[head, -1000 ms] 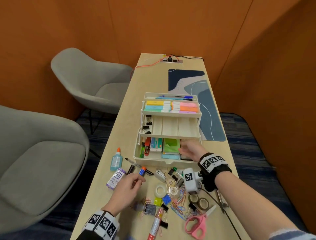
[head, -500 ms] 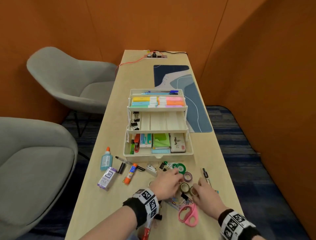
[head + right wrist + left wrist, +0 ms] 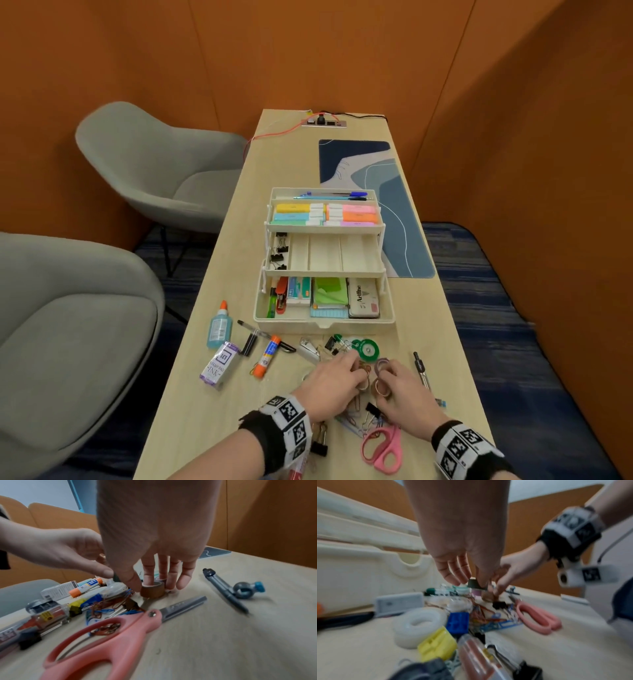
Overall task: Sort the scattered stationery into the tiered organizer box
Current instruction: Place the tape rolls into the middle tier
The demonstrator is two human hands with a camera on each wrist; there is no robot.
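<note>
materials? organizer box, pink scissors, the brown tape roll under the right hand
Organizer box: looks like moulded cream plastic, matte, with rounded edges and thin walls.
Scissors: pink handles with a smooth plastic sheen; grey blades and a shiny pivot rivet, probably steel.
Tape roll: dull brown band on a paler core, likely paper tape; can't confirm. The right hand has its fingers around it.

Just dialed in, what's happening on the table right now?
A person is sorting stationery into the tiered organizer box, which stands open and is already partly filled. Both hands work the loose pile in front of it. The right hand pinches a small brown tape roll standing on the table, one finger inside its core. The left hand reaches in beside it, thumb and fingers closing on a dark roll. The pink scissors, glue bottle and glue stick still lie loose.
</note>
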